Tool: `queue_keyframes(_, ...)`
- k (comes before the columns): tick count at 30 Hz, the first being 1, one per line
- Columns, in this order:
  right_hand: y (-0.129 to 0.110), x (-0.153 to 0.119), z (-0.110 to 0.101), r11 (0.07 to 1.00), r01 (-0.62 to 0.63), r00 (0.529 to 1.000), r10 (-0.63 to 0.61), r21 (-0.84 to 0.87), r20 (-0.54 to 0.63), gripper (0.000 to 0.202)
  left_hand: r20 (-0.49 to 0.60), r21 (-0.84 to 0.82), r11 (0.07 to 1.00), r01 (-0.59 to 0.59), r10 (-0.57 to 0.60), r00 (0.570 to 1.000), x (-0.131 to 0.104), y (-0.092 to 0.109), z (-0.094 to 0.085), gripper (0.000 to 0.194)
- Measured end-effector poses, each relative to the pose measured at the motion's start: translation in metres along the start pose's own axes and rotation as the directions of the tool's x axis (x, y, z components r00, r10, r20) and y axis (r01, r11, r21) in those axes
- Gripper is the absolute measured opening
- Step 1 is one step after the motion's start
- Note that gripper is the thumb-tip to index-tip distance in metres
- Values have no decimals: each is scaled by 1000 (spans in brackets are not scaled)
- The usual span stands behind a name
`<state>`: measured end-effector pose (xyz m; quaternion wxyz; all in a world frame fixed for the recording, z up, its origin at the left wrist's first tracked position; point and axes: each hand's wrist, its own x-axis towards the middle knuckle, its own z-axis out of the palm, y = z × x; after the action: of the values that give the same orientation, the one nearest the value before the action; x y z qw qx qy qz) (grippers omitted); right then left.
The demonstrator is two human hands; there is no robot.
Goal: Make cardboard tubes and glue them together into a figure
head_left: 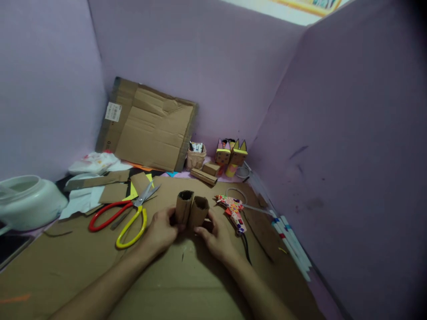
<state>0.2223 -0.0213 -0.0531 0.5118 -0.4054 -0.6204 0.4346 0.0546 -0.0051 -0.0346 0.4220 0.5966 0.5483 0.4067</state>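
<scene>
Two short cardboard tubes stand upright side by side, touching, on the cardboard sheet [160, 284]. My left hand [162, 231] grips the left tube [183, 210] from its left side, fingers partly hidden behind it. Around the lower right side of the right tube [199, 212] curl the thumb and fingers of my right hand [216, 234]. Both tubes are open at the top and dark inside. Scissors [138, 202] with one red and one yellow handle lie spread to the left. A colourfully patterned glue gun [233, 211] rests to the right.
Behind are a leaning cardboard panel [153, 126], a cup of markers [196, 156], folded cardboard [204, 176] and decorated cardboard figures [238, 155]. A white pot [31, 202] stands left; white markers [293, 244] lie along the right wall.
</scene>
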Motion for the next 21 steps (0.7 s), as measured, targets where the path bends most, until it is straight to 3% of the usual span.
queue_keyframes(6,4,1,-2,991,48,999,-49,-128,-3,43,81,128,992,-17,6,997,2,-2,-3,33)
queue_keyframes(16,4,-2,-1,965,127,992,-125,-229,24,41,229,185,977,-105,61,971,0,3,-11,30)
queue_keyframes(21,3,-2,-1,953,115,993,-112,-281,25,40,209,154,984,-87,54,976,0,-1,-11,27)
